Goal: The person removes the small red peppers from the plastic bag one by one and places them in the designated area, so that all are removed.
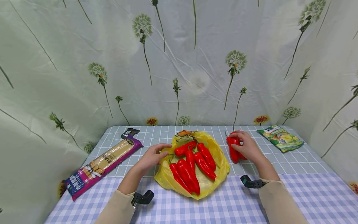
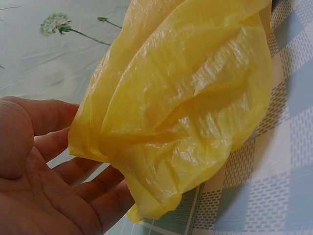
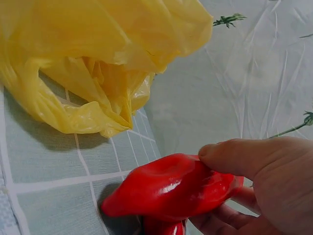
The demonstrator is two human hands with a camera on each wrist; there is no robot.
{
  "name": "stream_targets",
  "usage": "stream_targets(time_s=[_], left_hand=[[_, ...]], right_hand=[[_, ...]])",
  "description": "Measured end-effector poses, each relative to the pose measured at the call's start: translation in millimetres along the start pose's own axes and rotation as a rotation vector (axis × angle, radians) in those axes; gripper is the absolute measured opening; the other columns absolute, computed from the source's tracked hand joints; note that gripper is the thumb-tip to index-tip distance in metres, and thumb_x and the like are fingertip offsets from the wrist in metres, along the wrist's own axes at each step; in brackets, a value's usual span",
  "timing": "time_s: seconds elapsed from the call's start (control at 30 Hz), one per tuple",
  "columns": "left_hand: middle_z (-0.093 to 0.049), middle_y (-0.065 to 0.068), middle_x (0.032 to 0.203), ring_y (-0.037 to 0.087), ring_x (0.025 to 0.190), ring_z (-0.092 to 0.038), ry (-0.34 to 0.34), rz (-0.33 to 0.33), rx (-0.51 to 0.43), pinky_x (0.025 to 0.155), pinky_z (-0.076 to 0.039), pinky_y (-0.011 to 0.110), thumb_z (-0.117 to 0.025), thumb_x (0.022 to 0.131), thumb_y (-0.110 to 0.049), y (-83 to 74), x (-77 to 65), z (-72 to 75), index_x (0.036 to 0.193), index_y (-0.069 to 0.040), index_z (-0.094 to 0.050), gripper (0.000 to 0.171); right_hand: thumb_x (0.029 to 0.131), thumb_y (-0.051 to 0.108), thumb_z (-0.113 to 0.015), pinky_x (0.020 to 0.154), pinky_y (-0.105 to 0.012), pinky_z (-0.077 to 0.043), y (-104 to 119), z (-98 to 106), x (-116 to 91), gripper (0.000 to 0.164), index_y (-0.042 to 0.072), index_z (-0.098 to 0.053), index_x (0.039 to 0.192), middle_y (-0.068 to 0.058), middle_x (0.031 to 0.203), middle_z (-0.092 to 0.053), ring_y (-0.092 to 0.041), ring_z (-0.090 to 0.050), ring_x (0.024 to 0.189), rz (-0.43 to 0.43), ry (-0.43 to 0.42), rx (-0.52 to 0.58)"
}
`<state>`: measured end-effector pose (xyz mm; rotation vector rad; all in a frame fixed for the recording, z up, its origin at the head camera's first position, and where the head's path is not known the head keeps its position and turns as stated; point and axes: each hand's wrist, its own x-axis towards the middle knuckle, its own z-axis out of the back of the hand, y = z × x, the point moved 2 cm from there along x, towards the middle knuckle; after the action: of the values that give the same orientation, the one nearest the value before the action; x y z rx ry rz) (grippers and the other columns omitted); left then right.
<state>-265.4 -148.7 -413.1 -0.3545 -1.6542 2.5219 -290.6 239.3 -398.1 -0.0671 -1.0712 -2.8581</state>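
Right grip (image 1: 247, 146): clamped on a red pepper (image 3: 166, 188), thumb over the top, fingers underneath, at its thick end; its narrow tip was left free. I judged that hold the surer one, the skin being glossy and likely slick. A second pepper (image 3: 164, 226) lay just below it, so close that the two seemed to touch. Both were to the right of the yellow bag (image 1: 222, 174), apart from it.

Left grip (image 1: 152, 157): at the bag's left rim, fingers against the thin plastic, thumb and forefinger a little apart in the head view. Could not tell whether I pinched a fold. Probably there to steady the wall, which looked too limp to stand well alone.

The bag lay mouth up and wide, several loose peppers (image 1: 188, 177) within easy reach.

Elsewhere on the surface (image 1: 173, 211): a long packet (image 1: 104, 166) and small black packet (image 1: 130, 133) on the left, a green packet (image 1: 281, 140) far right, all well clear of both grips.
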Motion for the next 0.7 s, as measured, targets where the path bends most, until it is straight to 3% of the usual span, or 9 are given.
stream_targets(time_s=[0.3,0.7], left_hand=[[-0.057,0.010,0.143,0.019,0.103,-0.060,0.010,-0.001,-0.013,0.076,-0.057,0.027,-0.059,0.099,-0.015,0.1,0.4,0.6,0.134,-0.017,-0.062,0.036],[-0.057,0.009,0.143,0.020,0.104,-0.058,0.008,0.007,-0.005,0.075,-0.055,0.026,-0.060,0.098,-0.016,0.7,0.8,0.7,0.134,-0.018,-0.062,0.036]], right_hand=[[0.087,0.008,-0.072,0.093,-0.060,-0.053,-3.8,-4.2,1.1,0.057,0.009,-0.051,0.140,-0.029,0.157,-0.026,-0.053,-0.037,0.134,0.017,0.022,-0.001],[0.086,0.009,-0.074,0.092,-0.060,-0.053,-5.0,-6.9,2.9,0.058,0.012,-0.053,0.141,-0.026,0.160,-0.026,-0.054,-0.034,0.137,0.034,0.024,-0.013]])
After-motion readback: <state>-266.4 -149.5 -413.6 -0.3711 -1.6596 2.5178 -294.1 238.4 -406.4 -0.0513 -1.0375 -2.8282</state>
